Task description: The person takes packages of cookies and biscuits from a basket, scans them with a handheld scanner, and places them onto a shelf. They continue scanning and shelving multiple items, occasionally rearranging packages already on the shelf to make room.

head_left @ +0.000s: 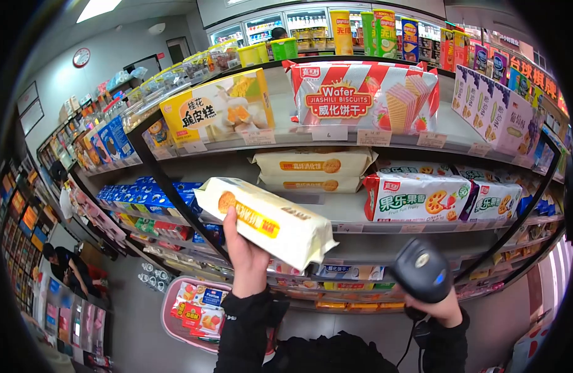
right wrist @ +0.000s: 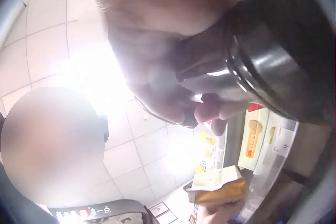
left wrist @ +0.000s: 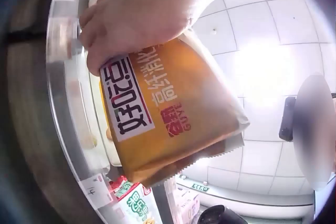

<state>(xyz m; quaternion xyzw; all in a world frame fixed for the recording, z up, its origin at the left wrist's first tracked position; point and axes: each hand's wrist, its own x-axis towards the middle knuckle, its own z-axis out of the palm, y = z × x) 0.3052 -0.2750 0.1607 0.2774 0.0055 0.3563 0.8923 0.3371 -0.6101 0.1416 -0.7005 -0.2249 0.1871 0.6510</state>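
In the head view my left hand (head_left: 249, 258) grips a long cream biscuit packet (head_left: 268, 217) from below, its thumb laid along the near side. The packet tilts down to the right, in front of the shelf. Up close in the left wrist view, the packet (left wrist: 168, 103) shows an orange printed face, with my fingers (left wrist: 100, 35) wrapped over its edge. My right hand (head_left: 445, 308) holds a black handheld barcode scanner (head_left: 421, 268) by its handle, at the right. In the right wrist view the fingers curl round the scanner's dark handle (right wrist: 210, 77).
Two similar cream packets (head_left: 314, 171) lie stacked on the middle shelf, left of white fruit biscuit packets (head_left: 417, 196). Above stand wafer biscuits (head_left: 364, 96) and a yellow box (head_left: 218, 105). A pink basket (head_left: 169, 304) with packets sits on the floor. Another person (head_left: 69, 267) is at the left.
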